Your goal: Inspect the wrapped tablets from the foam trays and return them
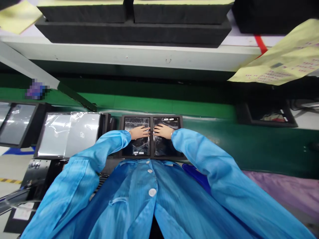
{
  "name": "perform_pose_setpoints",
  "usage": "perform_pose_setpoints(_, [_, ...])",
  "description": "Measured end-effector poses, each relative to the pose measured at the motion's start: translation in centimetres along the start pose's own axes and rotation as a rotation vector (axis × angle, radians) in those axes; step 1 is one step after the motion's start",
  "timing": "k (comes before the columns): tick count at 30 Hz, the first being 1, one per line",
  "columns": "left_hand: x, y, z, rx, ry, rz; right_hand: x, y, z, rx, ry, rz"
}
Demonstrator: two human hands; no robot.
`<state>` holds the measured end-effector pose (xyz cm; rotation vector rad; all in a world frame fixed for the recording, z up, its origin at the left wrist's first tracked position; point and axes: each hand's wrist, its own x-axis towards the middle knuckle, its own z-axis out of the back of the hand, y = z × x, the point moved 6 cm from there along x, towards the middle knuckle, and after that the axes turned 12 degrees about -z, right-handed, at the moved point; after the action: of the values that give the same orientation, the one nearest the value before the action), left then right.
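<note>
Directly in front of my body lies a black foam tray [151, 153] with two side-by-side recesses. A dark glossy panel in clear film [139, 146] fills the left recess, with small white labels near its lower edge. The right recess holds a similar dark panel [164, 146], labelled near its top. My left hand [140, 132] rests flat across the left panel, fingers pointing toward the tray's middle rib. Mirroring it, my right hand [163, 131] lies over the right panel with fingers spread. Both hands are open, and the panel parts beneath them are hidden.
To the left stands another foam tray [106, 124] with film-wrapped silvery panels [83, 132]. More trayed panels [17, 122] sit farther left. A white shelf [139, 54] carrying black foam blocks [134, 35] crosses above the green bench [211, 132]. A yellow printed sheet [281, 63] hangs at right.
</note>
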<state>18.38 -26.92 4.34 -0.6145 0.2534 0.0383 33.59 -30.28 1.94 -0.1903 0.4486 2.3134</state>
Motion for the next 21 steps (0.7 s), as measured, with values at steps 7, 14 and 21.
perform_pose_setpoints(7, [1.3,-0.8,-0.4,0.048,0.005,0.008,0.1,0.6,0.1,-0.066,-0.036,-0.035])
perform_pose_setpoints(14, [1.5,-1.5,2.3,0.042,-0.074,0.016,-0.9,1.4,1.6,0.012,-0.15,-0.176])
perform_pose_setpoints(21, [-8.6,-5.2,4.4,0.028,-0.567,0.374,-8.6,0.6,4.9,0.332,-0.486,-0.429])
